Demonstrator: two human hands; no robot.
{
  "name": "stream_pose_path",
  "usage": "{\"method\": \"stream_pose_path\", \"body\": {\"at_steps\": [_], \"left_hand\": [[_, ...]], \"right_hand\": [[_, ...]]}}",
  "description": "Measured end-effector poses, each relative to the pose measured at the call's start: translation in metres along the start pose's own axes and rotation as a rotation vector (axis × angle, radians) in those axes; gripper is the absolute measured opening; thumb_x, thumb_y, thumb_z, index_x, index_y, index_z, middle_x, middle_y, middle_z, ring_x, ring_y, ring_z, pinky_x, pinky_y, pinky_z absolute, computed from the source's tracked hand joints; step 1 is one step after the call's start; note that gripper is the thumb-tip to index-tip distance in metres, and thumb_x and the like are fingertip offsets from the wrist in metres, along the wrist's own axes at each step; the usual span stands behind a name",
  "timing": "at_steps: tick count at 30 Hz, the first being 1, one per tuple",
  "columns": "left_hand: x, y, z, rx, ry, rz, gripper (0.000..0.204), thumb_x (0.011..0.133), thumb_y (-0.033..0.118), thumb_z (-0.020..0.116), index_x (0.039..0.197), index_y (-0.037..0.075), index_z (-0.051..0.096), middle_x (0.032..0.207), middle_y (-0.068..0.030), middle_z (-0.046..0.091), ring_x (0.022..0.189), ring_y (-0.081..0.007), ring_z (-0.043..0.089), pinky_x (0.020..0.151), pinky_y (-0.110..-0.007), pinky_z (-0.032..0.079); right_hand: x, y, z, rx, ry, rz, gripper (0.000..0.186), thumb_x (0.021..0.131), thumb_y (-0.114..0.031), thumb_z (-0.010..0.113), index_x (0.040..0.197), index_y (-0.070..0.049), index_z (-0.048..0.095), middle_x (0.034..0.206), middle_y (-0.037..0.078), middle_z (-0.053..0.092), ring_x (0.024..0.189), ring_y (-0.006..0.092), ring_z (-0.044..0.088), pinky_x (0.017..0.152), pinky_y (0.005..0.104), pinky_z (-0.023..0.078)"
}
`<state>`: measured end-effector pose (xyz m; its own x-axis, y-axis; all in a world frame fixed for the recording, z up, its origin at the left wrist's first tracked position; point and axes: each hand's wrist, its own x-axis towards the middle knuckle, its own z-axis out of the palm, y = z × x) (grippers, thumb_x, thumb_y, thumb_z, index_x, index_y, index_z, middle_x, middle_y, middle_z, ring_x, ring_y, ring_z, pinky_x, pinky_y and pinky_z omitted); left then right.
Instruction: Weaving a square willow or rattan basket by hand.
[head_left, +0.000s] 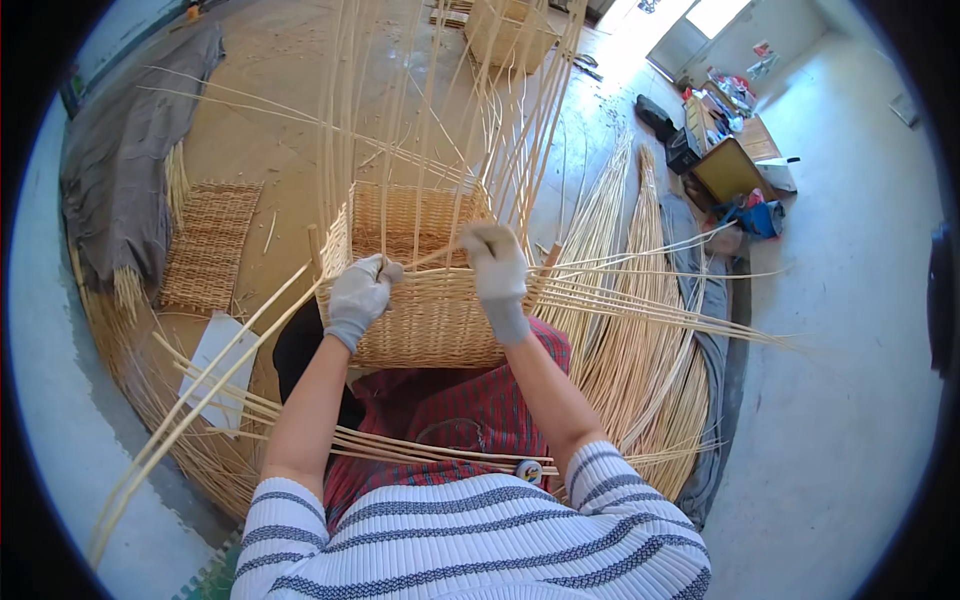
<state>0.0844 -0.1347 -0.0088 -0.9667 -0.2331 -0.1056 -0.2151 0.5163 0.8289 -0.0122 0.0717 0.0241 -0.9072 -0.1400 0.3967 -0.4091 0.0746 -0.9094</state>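
**Both hands on the basket rim**

I hold a half-woven basket on my lap, against the red checked cloth over my knees. Its upright stakes rise from the rim, tall and loose, and spread a little at the top.

My left hand, in a white glove, is closed at the left corner of the rim. It pinches a thin rod that runs from the corner down to the left, over the floor. My right hand, also gloved, is clenched on the near rim toward the right corner, where a weaving strand passes between the two hands. Which stake the right fingers press I cannot tell.

More long rods stick out from the right side of the basket, almost level. Under them a big bundle of rods lies on the floor. A flat woven mat lies to the left, beside a grey cloth. Another basket stands far behind the stakes.
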Motion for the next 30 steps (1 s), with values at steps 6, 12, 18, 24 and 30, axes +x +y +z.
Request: {"method": "stream_pose_path", "body": {"at_steps": [6, 12, 18, 24, 30], "left_hand": [[-0.002, 0.012, 0.0, -0.112, 0.034, -0.177, 0.047, 0.106, 0.046, 0.058, 0.106, 0.001, 0.071, 0.085, -0.0151, 0.074, 0.061, -0.0232, 0.073, 0.063, -0.039, 0.057], [0.004, 0.025, -0.009, -0.185, -0.039, -0.126, 0.046, 0.099, 0.049, 0.07, 0.106, 0.003, 0.067, 0.088, -0.0163, 0.074, 0.062, -0.0246, 0.072, 0.063, -0.037, 0.056], [0.019, 0.057, -0.008, 0.199, 0.271, -0.02, 0.041, 0.096, 0.038, 0.078, 0.118, 0.005, 0.068, 0.1, -0.0115, 0.077, 0.088, -0.0204, 0.073, 0.081, -0.032, 0.056], [-0.005, 0.065, 0.006, -0.004, 0.613, 0.361, 0.03, 0.102, 0.03, 0.069, 0.12, 0.006, 0.067, 0.099, -0.0132, 0.077, 0.085, -0.0238, 0.074, 0.077, -0.037, 0.057], [0.022, 0.069, 0.068, 0.054, -0.065, 0.104, 0.032, 0.107, 0.033, 0.056, 0.125, 0.008, 0.063, 0.115, -0.0225, 0.073, 0.106, -0.0432, 0.069, 0.09, -0.051, 0.055]], "right_hand": [[0.067, -0.065, 0.066, -0.669, -0.22, -0.294, 0.041, 0.099, -0.015, 0.064, 0.139, -0.015, 0.06, 0.113, 0.02, 0.075, 0.085, 0.0312, 0.075, 0.076, 0.0383, 0.06], [-0.043, 0.006, -0.03, 0.416, -0.001, 0.286, 0.03, 0.113, -0.029, 0.047, 0.112, -0.003, 0.062, 0.094, 0.016, 0.075, 0.087, 0.0229, 0.077, 0.065, 0.0349, 0.061], [-0.056, 0.014, -0.042, -0.067, -0.147, -0.089, 0.031, 0.112, -0.026, 0.047, 0.103, -0.003, 0.065, 0.1, 0.016, 0.076, 0.079, 0.0223, 0.074, 0.064, 0.0354, 0.061], [-0.052, 0.036, -0.093, 0.45, 0.089, 0.309, 0.021, 0.107, -0.02, 0.064, 0.111, 0.0, 0.067, 0.104, 0.012, 0.077, 0.07, 0.0129, 0.066, 0.06, 0.0272, 0.055], [-0.014, 0.032, -0.069, 0.2, 0.239, 0.279, 0.024, 0.103, -0.007, 0.062, 0.127, -0.004, 0.062, 0.108, 0.008, 0.076, 0.075, 0.0135, 0.068, 0.065, 0.0268, 0.056]]}}
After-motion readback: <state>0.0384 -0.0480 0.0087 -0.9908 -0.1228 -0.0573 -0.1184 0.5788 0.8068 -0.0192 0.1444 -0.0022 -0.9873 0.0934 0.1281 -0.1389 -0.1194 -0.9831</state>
